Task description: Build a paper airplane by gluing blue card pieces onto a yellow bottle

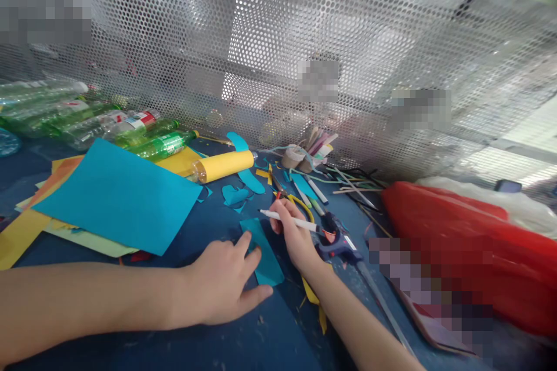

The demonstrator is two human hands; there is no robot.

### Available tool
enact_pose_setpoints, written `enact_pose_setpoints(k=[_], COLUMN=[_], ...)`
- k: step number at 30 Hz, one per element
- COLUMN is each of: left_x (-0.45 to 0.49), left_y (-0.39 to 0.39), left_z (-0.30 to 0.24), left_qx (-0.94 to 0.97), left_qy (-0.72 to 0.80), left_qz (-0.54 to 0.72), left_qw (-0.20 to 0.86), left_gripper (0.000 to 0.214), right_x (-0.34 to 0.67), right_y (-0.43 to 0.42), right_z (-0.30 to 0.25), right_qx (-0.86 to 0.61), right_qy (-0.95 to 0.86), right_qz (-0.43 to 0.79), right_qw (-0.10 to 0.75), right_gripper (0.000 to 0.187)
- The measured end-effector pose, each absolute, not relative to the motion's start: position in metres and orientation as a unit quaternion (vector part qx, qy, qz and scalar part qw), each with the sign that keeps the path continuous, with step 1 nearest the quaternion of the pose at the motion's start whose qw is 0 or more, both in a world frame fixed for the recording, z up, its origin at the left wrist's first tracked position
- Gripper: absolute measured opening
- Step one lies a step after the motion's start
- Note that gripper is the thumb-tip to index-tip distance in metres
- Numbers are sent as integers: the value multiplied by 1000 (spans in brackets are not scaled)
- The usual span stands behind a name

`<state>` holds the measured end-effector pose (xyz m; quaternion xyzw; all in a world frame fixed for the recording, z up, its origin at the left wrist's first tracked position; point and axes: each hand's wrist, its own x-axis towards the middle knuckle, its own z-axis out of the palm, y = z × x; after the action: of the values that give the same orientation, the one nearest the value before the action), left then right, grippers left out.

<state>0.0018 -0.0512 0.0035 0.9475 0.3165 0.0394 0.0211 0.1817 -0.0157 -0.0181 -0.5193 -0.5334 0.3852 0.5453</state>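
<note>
My left hand (226,281) lies with fingers spread, its fingertips resting on a narrow strip of blue paper (266,255) on the dark blue table. In my right hand (293,235) is a white marker (293,220), gripped between thumb and fingers. Its dark tip points left, above the far end of the strip and apart from it as far as I can see. Beyond the hands are blue paper cutouts (235,194) and a bottle wrapped in yellow paper (226,167). Close to my right hand lie yellow-handled scissors (304,206) and a glue gun (343,246).
Blue paper (122,197) tops a stack of coloured sheets at left, with several plastic bottles (163,145) behind. Small cups (293,156) stand near the perforated metal screen (270,40). A red plastic bag (461,243) fills the right, beside a partly blurred flat object (435,324).
</note>
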Motion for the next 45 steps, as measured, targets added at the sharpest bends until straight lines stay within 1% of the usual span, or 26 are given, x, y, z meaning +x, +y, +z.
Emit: enact_pose_setpoints(k=[4,7,12,15,19,25,28,33,39,45], left_x=[2,3,3,4,4,3,3,4,4,4], left_y=[-51,-53,-53,-53,-53,-54,-53,-53,-54,-53], left_z=[1,0,-3,-4,-7,-7,-7,-6,-8,-8], left_qx=[953,954,955,956,956,960,961,962,962,962], left_qy=[301,298,295,292,289,273,271,270,269,270], left_qz=[42,47,36,39,49,52,48,43,45,38], left_qw=[7,-8,-23,-16,-23,-29,-28,-21,-35,-28], left_gripper=[59,52,44,46,48,46,46,46,48,49], right_x=[180,179,179,179,178,176,176,176,177,177], right_y=[-17,-15,-13,-14,-17,-20,-20,-19,-19,-20], right_z=[-17,-21,-28,-27,-23,-18,-18,-22,-22,-21], right_qx=[-529,-535,-541,-536,-526,-517,-520,-527,-532,-524], right_qy=[-568,-562,-575,-588,-569,-567,-555,-562,-566,-570], right_qz=[373,375,366,357,382,403,403,399,400,406], right_qw=[508,508,493,489,503,499,508,497,486,487], right_gripper=[34,27,29,26,24,33,27,32,30,30])
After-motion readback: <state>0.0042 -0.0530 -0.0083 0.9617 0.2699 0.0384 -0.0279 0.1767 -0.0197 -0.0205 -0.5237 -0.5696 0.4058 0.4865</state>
